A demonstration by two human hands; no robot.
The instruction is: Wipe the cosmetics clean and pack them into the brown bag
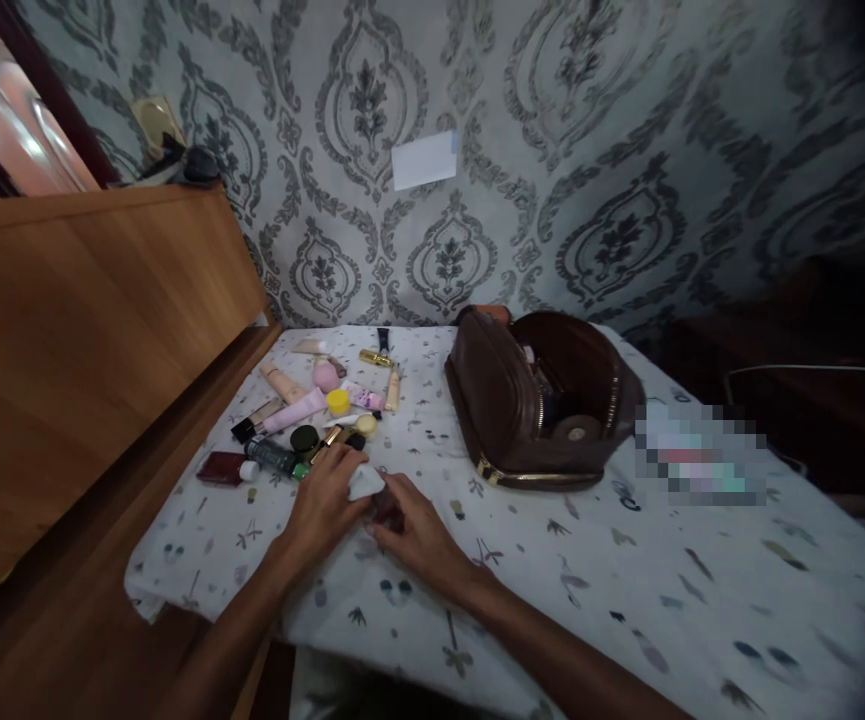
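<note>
Pinching white tissue (364,483) in left grip (325,492) — clasping small dark item (387,512) in right grip (418,532) — beside cosmetics (293,411) on tabletop (529,570).

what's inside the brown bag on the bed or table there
Inside the brown bag, a round brownish item with a pale centre and a small pale item show. Its walls and shadow hide the rest.

Sheen meets matt!

And there's the smooth brown bag (488,405), leather-look, metallic zip (541,415) gleaming! Matt cloth (552,600) dresses the tabletop (417,620); toward its near edge, a matt white piece (365,482), paper or cloth unclear. By the left edge: glossy red bottle (220,468), smooth wooden panel (102,300)!
</note>
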